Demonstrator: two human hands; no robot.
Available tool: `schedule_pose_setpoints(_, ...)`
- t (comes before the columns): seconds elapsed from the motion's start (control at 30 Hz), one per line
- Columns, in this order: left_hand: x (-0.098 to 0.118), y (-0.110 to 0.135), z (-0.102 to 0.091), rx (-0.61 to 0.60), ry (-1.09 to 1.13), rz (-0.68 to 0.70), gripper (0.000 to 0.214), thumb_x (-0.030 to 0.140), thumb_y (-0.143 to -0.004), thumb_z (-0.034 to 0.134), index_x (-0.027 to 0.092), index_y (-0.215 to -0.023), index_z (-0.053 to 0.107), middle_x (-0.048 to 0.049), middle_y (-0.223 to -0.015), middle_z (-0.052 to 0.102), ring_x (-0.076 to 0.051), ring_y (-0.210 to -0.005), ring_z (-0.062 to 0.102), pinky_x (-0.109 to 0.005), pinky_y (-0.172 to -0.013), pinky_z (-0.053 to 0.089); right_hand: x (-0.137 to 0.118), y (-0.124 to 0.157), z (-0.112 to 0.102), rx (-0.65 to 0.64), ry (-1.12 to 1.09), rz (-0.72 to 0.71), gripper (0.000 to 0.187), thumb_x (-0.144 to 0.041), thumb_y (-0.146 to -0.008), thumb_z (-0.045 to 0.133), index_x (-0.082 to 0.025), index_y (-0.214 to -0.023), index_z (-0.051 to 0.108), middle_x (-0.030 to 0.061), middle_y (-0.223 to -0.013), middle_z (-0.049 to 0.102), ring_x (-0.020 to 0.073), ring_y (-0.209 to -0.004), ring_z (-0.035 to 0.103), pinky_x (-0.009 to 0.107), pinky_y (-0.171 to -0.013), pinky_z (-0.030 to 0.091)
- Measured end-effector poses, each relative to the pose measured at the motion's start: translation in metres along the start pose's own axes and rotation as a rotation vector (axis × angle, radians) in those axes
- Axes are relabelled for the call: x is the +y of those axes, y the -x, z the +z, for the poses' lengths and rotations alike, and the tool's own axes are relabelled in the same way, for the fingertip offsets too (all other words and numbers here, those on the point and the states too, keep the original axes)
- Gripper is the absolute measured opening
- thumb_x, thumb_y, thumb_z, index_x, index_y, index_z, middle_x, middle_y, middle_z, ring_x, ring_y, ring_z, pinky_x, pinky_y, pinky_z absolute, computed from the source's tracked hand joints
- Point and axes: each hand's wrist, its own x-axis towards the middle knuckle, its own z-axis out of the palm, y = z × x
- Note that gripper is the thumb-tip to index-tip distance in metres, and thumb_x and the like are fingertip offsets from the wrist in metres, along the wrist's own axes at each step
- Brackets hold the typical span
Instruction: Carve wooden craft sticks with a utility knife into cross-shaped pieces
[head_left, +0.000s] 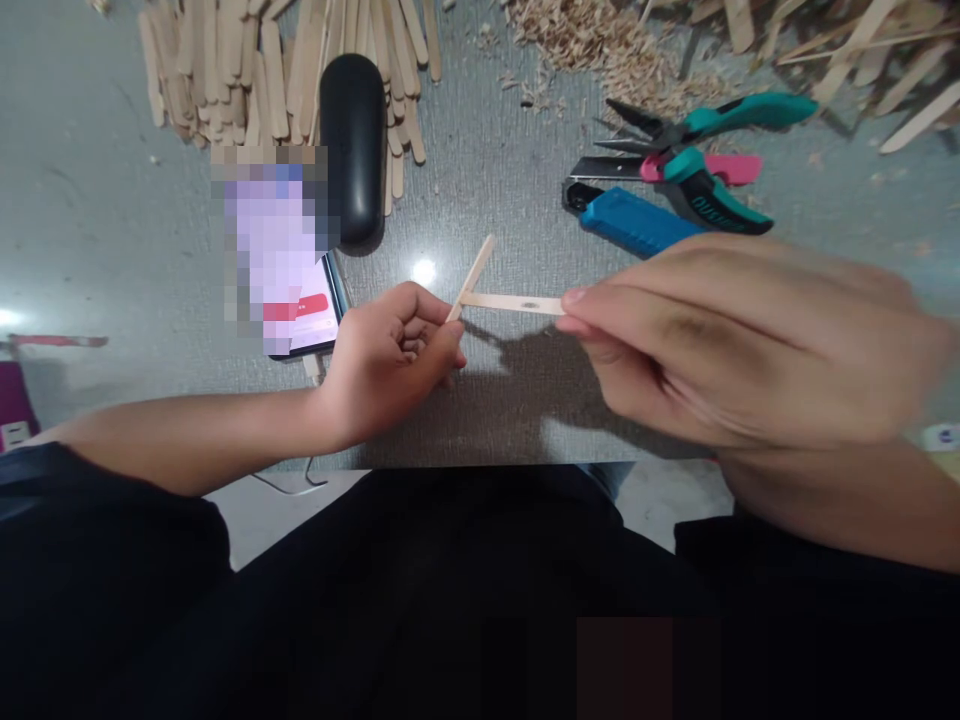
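Stick (510, 302) with a dark spot (529, 305), set against a slanted stick (478, 263) above the tabletop (457, 190).
My left hand (397, 350) pinches the slanted stick's lower end; my right hand (742, 345) grips one end of the spotted stick, whose other end meets the slanted stick near its middle. Beyond my right hand lie a blue cutter (634, 220) and green-handled pliers (724, 117); beyond my left, a phone (321, 330) and a black case (351, 150), with a pile of sticks (274, 85) behind.

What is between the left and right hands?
Head view: a slanted wooden stick in the left hand and, apparently touching it, a second stick in the right hand.
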Motion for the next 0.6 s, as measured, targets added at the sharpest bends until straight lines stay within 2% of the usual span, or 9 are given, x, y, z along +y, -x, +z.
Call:
schedule_pose_setpoints(0.1,-0.006,0.002,-0.001,0.004,-0.091,0.104,0.013,0.022,-0.102,0.076,0.022,-0.092,0.068,-0.0013,-0.075,0.083,-0.011,-0.057,0.074,-0.021,-0.054,0.058,-0.006,-0.004,0.001,-0.012,-0.057,0.067,0.015,-0.015,-0.093,0.081,-0.027,-0.099,0.074,0.001,-0.078,0.078,0.022,-0.068,0.074,0.037,-0.059,0.056)
schedule_pose_setpoints(0.17,-0.009,0.002,-0.002,-0.005,-0.111,0.183,0.011,0.023,-0.102,0.077,0.021,-0.095,0.069,-0.0017,-0.079,0.084,-0.012,-0.061,0.076,-0.022,-0.058,0.06,-0.007,-0.006,0.001,-0.039,-0.133,0.239,0.015,-0.016,-0.091,0.081,-0.028,-0.091,0.073,-0.002,-0.072,0.075,0.0178,-0.06,0.068,0.034,-0.052,0.049)
schedule_pose_setpoints(0.23,-0.008,0.001,-0.003,-0.005,-0.069,0.209,0.013,0.027,-0.103,0.079,0.021,-0.097,0.069,-0.0013,-0.081,0.083,-0.012,-0.063,0.076,-0.023,-0.06,0.062,-0.007,-0.008,0.001,-0.123,-0.222,0.413,0.013,-0.017,-0.093,0.078,-0.028,-0.091,0.073,-0.0048,-0.067,0.071,0.0145,-0.054,0.062,0.033,-0.049,0.045)
schedule_pose_setpoints(0.3,-0.006,-0.001,-0.003,0.01,0.013,0.169,0.02,0.034,-0.103,0.083,0.021,-0.095,0.069,-0.0007,-0.081,0.081,-0.012,-0.063,0.075,-0.024,-0.06,0.063,-0.004,-0.009,0.002,-0.207,-0.316,0.471,0.011,-0.017,-0.096,0.075,-0.028,-0.092,0.075,-0.0063,-0.064,0.069,0.0127,-0.049,0.059,0.031,-0.047,0.043)
schedule_pose_setpoints(0.37,-0.001,-0.005,-0.003,0.016,0.094,0.1,0.029,0.041,-0.101,0.087,0.021,-0.09,0.069,-0.0005,-0.078,0.078,-0.012,-0.061,0.073,-0.024,-0.059,0.063,-0.002,-0.009,0.005,-0.269,-0.391,0.462,0.012,-0.017,-0.097,0.073,-0.027,-0.091,0.075,-0.0068,-0.061,0.068,0.0111,-0.047,0.058,0.029,-0.044,0.04)
schedule_pose_setpoints(0.47,0.003,-0.009,-0.003,-0.004,0.217,0.028,0.038,0.046,-0.095,0.093,0.021,-0.084,0.068,0.0003,-0.075,0.075,-0.01,-0.059,0.07,-0.023,-0.056,0.061,-0.001,-0.009,0.009,-0.273,-0.462,0.484,0.014,-0.017,-0.098,0.072,-0.025,-0.087,0.075,-0.0069,-0.059,0.067,0.0096,-0.044,0.056,0.027,-0.041,0.036)
schedule_pose_setpoints(0.6,0.001,-0.013,-0.004,-0.033,0.341,-0.049,0.04,0.046,-0.09,0.098,0.022,-0.082,0.066,0.0019,-0.073,0.073,-0.009,-0.057,0.064,-0.022,-0.053,0.056,-0.005,-0.009,0.01,-0.295,-0.612,0.603,0.017,-0.016,-0.101,0.07,-0.026,-0.089,0.078,-0.0064,-0.057,0.065,0.0105,-0.043,0.051,0.028,-0.037,0.031)
